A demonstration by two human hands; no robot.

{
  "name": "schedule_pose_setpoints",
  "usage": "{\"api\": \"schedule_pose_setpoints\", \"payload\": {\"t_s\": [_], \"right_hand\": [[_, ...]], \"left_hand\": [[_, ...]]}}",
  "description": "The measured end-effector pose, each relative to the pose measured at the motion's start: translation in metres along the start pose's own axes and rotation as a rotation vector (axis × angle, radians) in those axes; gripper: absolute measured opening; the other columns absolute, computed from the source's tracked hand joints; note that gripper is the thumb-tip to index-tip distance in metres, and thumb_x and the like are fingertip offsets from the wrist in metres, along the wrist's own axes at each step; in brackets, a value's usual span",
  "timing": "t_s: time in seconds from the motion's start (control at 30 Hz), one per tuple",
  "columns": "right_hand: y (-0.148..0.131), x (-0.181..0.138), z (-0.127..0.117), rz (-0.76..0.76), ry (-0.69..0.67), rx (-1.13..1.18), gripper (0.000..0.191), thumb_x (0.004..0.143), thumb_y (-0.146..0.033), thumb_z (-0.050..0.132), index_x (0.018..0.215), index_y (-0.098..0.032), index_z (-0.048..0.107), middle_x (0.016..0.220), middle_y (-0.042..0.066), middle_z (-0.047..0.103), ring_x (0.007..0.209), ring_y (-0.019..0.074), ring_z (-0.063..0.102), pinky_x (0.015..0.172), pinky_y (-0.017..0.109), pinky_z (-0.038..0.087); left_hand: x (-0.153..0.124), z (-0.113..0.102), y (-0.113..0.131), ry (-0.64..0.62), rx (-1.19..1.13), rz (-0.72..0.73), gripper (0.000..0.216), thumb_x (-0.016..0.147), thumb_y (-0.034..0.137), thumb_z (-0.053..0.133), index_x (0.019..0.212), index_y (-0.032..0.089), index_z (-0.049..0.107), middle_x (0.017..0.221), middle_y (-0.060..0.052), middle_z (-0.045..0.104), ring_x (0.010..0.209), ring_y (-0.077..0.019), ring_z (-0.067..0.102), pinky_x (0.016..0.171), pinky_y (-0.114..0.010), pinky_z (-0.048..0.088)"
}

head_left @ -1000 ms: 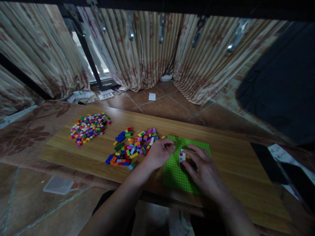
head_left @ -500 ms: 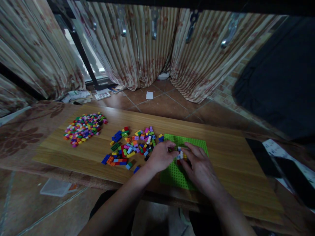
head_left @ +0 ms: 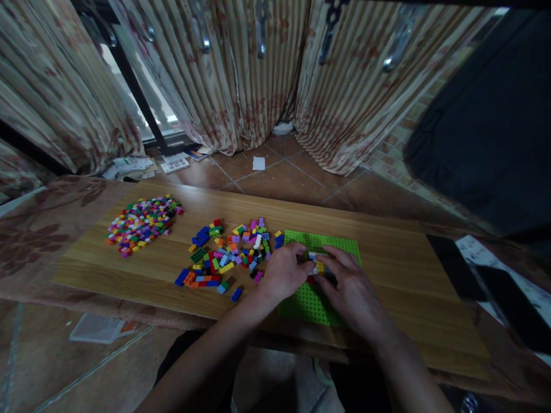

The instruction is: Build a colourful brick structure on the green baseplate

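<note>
A green studded baseplate (head_left: 340, 245) lies on the wooden board (head_left: 400, 275). A small multicoloured brick build (head_left: 316, 267) stands on the plate. My left hand (head_left: 286, 271) and my right hand (head_left: 350, 289) meet over that build, fingers curled and pinching it from both sides. Most of the build is hidden by my fingers. Just left of my left hand lies a loose scatter of coloured bricks (head_left: 224, 258). A denser pile of small bricks (head_left: 140, 223) sits at the board's far left.
The board rests on a patterned brown cloth (head_left: 34, 235). Beyond it are a tiled floor (head_left: 284, 178), striped curtains (head_left: 241, 74) and papers (head_left: 129, 167) by a window. A dark cloth (head_left: 486, 126) hangs at right. A clear plastic lid (head_left: 97, 328) lies on the floor.
My left hand has moved right from the plate's edge to join my right hand on the brick build. The camera view has tipped slightly, shifting the scene left and up.
</note>
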State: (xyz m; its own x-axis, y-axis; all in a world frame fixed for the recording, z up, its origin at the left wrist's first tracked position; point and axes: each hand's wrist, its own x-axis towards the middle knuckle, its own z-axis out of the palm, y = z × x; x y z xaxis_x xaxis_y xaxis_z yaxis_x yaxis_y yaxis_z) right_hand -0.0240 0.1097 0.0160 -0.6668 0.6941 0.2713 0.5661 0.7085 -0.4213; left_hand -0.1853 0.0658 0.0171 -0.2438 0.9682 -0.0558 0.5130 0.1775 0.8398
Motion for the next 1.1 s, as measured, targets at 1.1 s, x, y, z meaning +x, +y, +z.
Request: {"api": "schedule_pose_setpoints", "payload": {"t_s": [1.1], "right_hand": [[0.004,0.004,-0.006,0.165,0.155,0.183,0.027,0.088,-0.045,0.054,0.098,-0.025,0.069,0.108,0.006,0.069,0.101,0.0248,0.063,0.092,0.045,0.048]], "left_hand": [[0.005,-0.053,-0.013,0.264,0.002,-0.006,0.020,0.087,0.021,0.050,0.094,0.018,0.069,0.091,-0.004,0.074,0.082,-0.0161,0.067,0.075,-0.024,0.050]]}}
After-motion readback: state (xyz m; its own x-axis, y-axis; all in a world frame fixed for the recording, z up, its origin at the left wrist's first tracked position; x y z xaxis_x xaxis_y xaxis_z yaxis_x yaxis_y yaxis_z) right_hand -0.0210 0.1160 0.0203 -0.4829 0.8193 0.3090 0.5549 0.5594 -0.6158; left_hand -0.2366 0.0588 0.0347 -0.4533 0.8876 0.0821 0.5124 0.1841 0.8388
